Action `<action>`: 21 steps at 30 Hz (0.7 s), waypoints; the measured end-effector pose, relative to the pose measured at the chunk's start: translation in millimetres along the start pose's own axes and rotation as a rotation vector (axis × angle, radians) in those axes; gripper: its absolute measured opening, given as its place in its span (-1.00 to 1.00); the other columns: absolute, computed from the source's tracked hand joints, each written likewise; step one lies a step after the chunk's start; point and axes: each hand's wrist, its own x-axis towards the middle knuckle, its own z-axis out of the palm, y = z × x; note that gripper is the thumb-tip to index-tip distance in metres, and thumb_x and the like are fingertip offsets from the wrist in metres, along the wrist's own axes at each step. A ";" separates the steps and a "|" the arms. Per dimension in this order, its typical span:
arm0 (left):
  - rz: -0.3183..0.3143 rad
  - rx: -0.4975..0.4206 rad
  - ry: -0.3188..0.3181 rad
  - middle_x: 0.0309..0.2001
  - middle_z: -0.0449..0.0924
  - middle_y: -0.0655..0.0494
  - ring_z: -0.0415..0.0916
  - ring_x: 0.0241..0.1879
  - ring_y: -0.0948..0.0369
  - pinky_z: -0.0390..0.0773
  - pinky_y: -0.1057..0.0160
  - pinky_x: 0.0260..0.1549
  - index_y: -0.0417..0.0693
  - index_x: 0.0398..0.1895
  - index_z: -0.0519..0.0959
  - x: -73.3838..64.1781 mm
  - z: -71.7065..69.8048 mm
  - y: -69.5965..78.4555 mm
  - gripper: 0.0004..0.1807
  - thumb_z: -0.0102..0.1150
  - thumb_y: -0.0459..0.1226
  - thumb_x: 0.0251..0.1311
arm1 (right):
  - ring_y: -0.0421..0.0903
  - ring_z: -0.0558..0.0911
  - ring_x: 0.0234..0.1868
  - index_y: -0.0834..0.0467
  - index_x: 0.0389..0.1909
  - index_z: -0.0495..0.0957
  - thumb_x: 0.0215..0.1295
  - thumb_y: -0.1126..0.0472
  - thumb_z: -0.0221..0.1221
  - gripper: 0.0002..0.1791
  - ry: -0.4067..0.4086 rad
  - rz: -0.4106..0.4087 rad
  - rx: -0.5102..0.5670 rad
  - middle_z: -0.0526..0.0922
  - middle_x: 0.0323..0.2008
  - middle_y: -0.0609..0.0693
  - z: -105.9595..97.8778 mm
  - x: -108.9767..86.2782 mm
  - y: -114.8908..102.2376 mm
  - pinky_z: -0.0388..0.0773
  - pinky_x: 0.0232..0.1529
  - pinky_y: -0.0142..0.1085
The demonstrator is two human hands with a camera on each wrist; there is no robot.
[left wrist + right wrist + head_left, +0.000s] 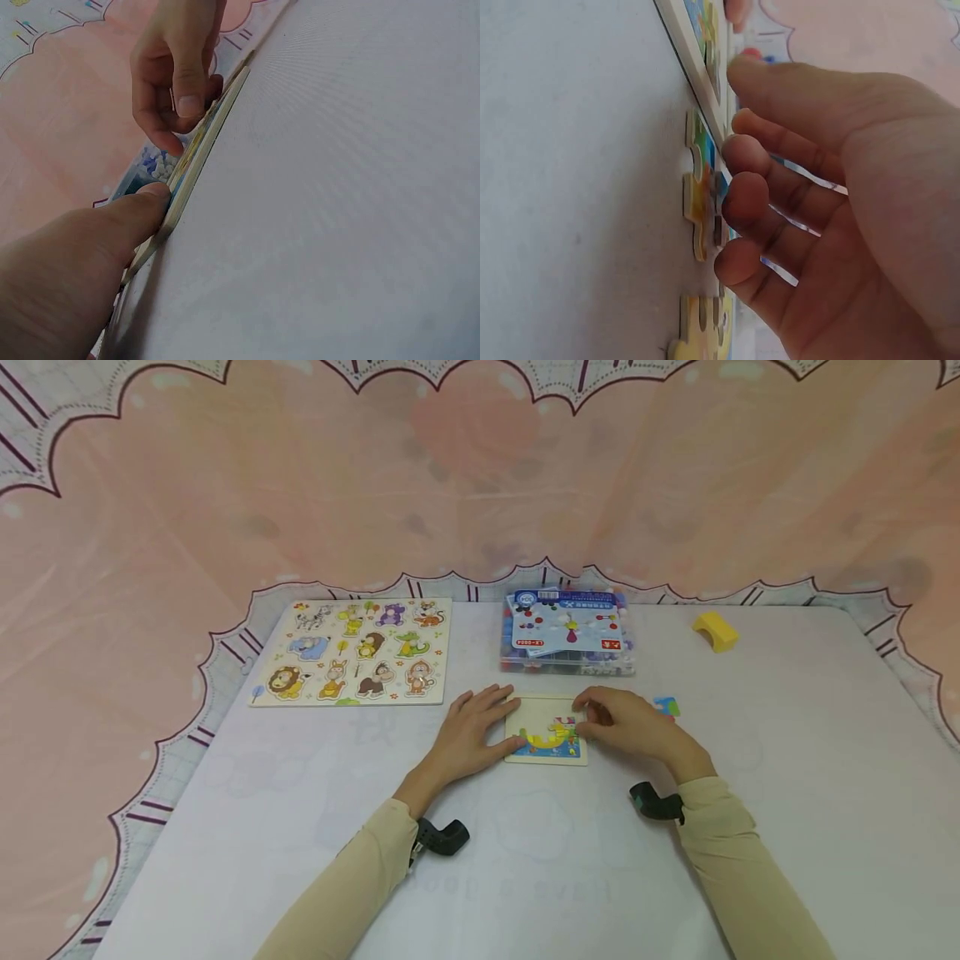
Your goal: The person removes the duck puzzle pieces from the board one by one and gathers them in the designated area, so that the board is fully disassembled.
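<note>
A small square jigsaw tray (531,706) lies in front of me, with picture pieces (551,742) in yellow, blue and pink filling its lower part. My left hand (476,731) rests at its left side, fingers spread, the thumb on the lower left of the tray. My right hand (626,722) is over the tray's right edge, its thumb tip by the fitted pieces and its fingers loosely bent. In the right wrist view nothing shows between those fingers. Loose jigsaw pieces (696,187) lie beneath the right hand, one blue-green piece (666,706) showing past it in the head view.
Behind the tray stands a clear plastic box (567,631) with a blue printed card. An animal puzzle board (352,652) lies at the back left. A yellow arch-shaped block (716,632) sits at the back right of the white table (525,877).
</note>
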 end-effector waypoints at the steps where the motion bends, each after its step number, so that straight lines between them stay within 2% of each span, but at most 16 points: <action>1: 0.000 -0.002 0.000 0.39 0.26 0.08 0.09 0.44 0.09 -0.01 -0.09 0.41 0.03 0.30 0.40 0.1 0.1 0.1 -0.32 0.18 0.10 0.14 | -0.15 0.40 -0.40 0.12 -0.07 0.51 0.21 0.12 0.26 -0.69 -0.007 0.002 0.007 0.42 -0.45 -0.07 0.5 0.0 -0.9 0.34 -0.40 -0.38; 10: -0.003 0.006 -0.011 0.40 0.25 0.09 0.08 0.44 0.10 -0.01 -0.08 0.41 0.03 0.30 0.39 0.6 0.6 -0.1 -0.32 0.17 0.11 0.15 | -0.16 0.38 -0.46 0.13 -0.14 0.55 0.15 0.13 0.31 -0.71 -0.007 -0.050 0.009 0.40 -0.50 -0.08 4.1 -0.4 -3.5 0.32 -0.47 -0.40; 21: -0.017 0.007 -0.019 0.40 0.24 0.10 0.06 0.45 0.10 -0.03 -0.07 0.41 0.03 0.31 0.38 0.8 0.0 0.4 -0.32 0.18 0.10 0.15 | -0.17 0.37 -0.47 0.11 -0.16 0.55 0.15 0.13 0.31 -0.74 -0.003 -0.054 -0.005 0.39 -0.52 -0.09 4.7 0.7 -2.3 0.30 -0.46 -0.39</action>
